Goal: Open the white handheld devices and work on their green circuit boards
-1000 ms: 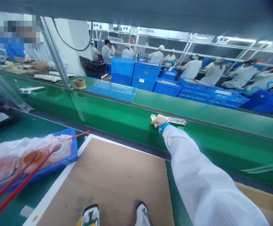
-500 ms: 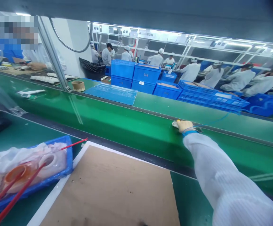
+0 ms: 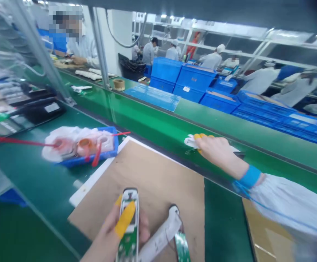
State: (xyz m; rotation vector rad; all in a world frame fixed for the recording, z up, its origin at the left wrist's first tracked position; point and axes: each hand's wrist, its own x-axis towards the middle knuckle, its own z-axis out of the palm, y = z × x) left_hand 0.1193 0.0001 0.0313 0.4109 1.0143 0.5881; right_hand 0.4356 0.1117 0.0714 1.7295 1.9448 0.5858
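My left hand (image 3: 120, 233), with a yellow finger cot, is shut around a white handheld device with a green circuit board (image 3: 128, 222) low over a brown cardboard sheet (image 3: 153, 174). Beside it, a second white unit with a green circuit board (image 3: 164, 236) rests on the sheet. My right hand (image 3: 215, 151), wearing yellow finger cots and a blue wrist strap, grips a white part (image 3: 191, 142) above the green conveyor belt (image 3: 153, 125). A thin dark tip (image 3: 239, 154) shows past my palm, and the rest of that piece is hidden by my hand.
A blue tray (image 3: 112, 150) holds a white plastic bag and red rods left of the sheet. Stacked blue crates (image 3: 194, 78) stand beyond the belt. A co-worker's hand (image 3: 76, 60) works at the far left, and a metal upright (image 3: 101, 47) rises there.
The view has swung left and tilted down. My left hand has entered with the white device, and my right hand has moved nearer, lower over the belt. My feet no longer show.
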